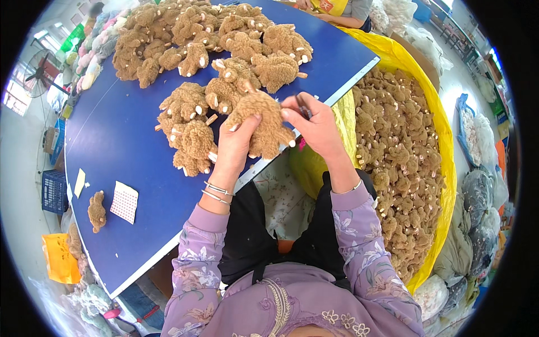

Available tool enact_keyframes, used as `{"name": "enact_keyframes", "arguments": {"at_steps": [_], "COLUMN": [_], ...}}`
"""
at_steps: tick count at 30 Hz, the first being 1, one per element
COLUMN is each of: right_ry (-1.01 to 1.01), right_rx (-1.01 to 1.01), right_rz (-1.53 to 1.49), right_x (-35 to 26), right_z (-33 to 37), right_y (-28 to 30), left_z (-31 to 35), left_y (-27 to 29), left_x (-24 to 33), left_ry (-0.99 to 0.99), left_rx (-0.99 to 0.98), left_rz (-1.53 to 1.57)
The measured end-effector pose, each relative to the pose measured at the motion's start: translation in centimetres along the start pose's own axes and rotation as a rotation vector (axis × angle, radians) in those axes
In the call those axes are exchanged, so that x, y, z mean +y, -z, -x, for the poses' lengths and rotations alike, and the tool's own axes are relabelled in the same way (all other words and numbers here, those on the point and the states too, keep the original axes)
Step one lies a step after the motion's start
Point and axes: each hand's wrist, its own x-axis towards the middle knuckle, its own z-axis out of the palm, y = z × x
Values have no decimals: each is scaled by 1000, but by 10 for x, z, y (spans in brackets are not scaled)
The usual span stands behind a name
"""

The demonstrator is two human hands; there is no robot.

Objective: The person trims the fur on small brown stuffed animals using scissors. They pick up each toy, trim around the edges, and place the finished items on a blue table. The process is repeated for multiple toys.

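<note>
My left hand (237,140) is closed on a curly brown plush toy (265,121) with small white-tipped paws, its thumb pressed on the fleece. The toy is held up over the near edge of the blue table (135,163). At its right side is my right hand (315,124), fingers bent round a small dark tool (304,106), perhaps thread snips; most of it is hidden in the grip. The right fingertips are close to the toy's edge. Just left of the held toy lies a small cluster of similar plush toys (188,129).
A big heap of plush toys (168,33) covers the table's far side. On my right stands a yellow sack (446,168) full of more toys. A sheet of small stickers (124,202) and a single toy (96,212) lie at the left. Another person's arm (345,21) shows at the far edge.
</note>
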Motion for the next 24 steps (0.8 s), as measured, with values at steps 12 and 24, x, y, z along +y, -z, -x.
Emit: {"name": "enact_keyframes", "arguments": {"at_steps": [12, 24], "right_ry": [-129, -216], "right_rx": [-92, -77], "right_rz": [2, -166], "right_x": [5, 15], "right_z": [-3, -2], "right_y": [14, 16], "left_z": [1, -5], "left_y": [-11, 3], "left_x": [10, -10], "left_ry": [290, 33], "left_rx": [96, -13], "left_rz": [61, -204]}}
